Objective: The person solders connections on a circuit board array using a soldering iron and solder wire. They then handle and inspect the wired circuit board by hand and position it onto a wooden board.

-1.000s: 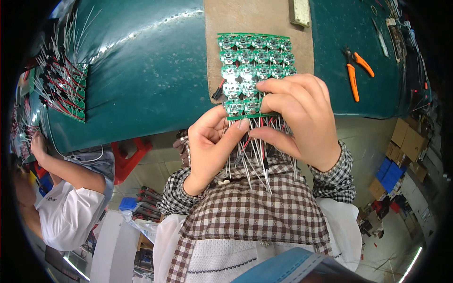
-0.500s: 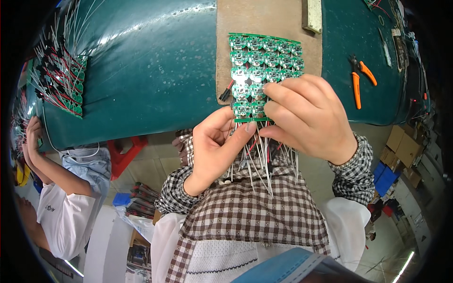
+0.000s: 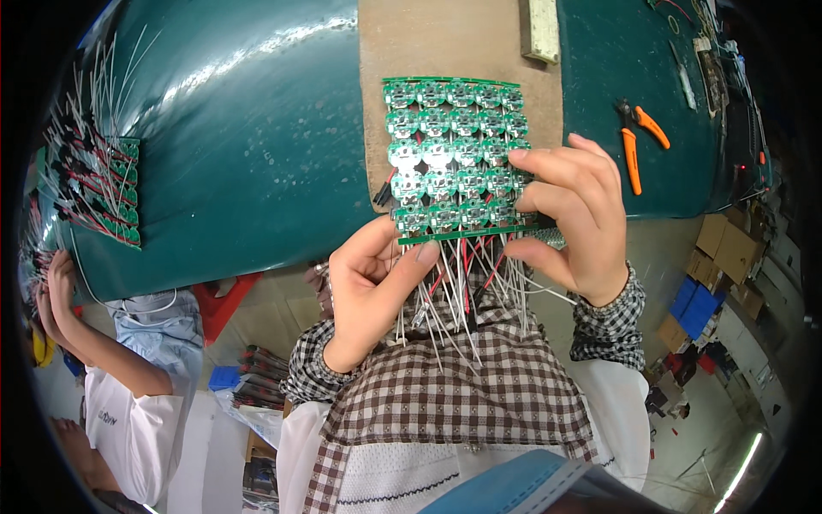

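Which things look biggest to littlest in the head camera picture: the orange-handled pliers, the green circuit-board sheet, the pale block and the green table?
1. Green table
2. Green circuit-board sheet
3. Orange-handled pliers and pale block: unsure. The pliers look longer but thin; the block reaches the picture's top edge.

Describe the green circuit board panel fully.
The green circuit board panel is a five-by-five grid of small roundish boards, narrow green strips along its far and near edges, with dark and silvery components on top. White, red and black wires hang below its near edge. It faces up over the brown mat; contact there is unclear. The left hand grips its near-left corner, thumb on top; the right hand has fingertips at its right edge.
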`<state>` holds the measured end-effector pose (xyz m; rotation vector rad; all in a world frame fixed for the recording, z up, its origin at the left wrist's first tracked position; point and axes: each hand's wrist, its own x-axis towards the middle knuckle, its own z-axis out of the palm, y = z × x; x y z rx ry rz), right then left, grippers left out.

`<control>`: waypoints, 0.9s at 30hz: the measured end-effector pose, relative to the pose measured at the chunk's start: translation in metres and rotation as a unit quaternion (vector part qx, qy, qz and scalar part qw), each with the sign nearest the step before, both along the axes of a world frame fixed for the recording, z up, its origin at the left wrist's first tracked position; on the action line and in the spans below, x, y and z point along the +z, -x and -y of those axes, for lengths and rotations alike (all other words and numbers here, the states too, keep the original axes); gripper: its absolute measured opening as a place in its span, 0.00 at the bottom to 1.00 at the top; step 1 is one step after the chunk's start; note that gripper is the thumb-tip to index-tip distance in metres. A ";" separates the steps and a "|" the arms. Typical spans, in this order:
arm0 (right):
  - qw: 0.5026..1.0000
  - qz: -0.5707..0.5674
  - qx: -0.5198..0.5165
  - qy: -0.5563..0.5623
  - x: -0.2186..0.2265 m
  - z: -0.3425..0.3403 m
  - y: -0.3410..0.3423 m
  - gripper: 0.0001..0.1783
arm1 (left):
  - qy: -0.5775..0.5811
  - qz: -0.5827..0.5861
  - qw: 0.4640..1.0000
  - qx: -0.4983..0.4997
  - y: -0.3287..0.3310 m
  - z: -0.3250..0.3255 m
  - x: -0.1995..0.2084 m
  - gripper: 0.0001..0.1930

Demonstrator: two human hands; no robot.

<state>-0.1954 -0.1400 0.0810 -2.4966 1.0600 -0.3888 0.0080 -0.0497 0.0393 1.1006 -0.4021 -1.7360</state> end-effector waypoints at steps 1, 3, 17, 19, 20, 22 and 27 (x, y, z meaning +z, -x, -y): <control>1.000 0.006 -0.012 -0.005 -0.001 -0.001 0.001 0.21 | 0.008 0.001 1.000 0.009 0.000 0.000 0.000 0.14; 1.000 0.010 -0.020 -0.008 -0.001 -0.002 0.004 0.21 | 0.010 0.007 1.000 0.002 0.000 0.000 0.000 0.14; 0.998 0.040 -0.046 -0.009 -0.003 -0.002 0.012 0.22 | 0.010 -0.005 1.000 0.000 -0.001 -0.005 0.000 0.15; 0.998 0.042 -0.046 -0.016 -0.004 -0.001 0.013 0.22 | 0.009 -0.001 1.000 0.001 0.000 -0.005 0.001 0.15; 0.998 0.041 -0.046 -0.015 -0.005 -0.001 0.013 0.22 | 0.008 0.004 1.000 0.003 0.000 -0.004 0.001 0.14; 0.998 0.042 -0.046 -0.024 -0.005 0.000 0.014 0.22 | 0.012 0.004 1.000 0.000 0.001 -0.004 0.000 0.14; 0.997 0.044 -0.054 -0.037 -0.008 -0.001 0.012 0.22 | 0.013 -0.002 1.000 -0.009 0.000 -0.006 -0.002 0.14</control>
